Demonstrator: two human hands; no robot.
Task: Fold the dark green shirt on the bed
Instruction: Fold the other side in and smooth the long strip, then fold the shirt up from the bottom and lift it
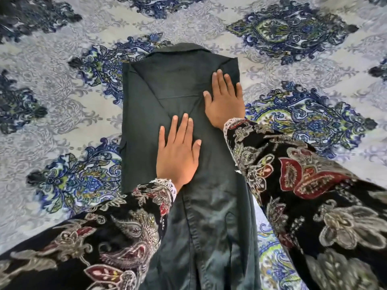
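The dark green shirt [146, 105] lies on the bed as a long narrow strip, collar at the far end, both sides folded in over the middle. The near end runs down to the bottom of the view between my sleeves. My left hand [178, 151] rests flat on the middle of the shirt, palm down, fingers apart. My right hand [225, 101] lies flat farther up, near the shirt's right edge, fingers spread. Neither hand grips the cloth.
The bedspread [62, 101] is pale grey with large blue and green paisley medallions and surrounds the shirt on all sides. My black floral sleeves [303, 185] cover the lower corners of the view.
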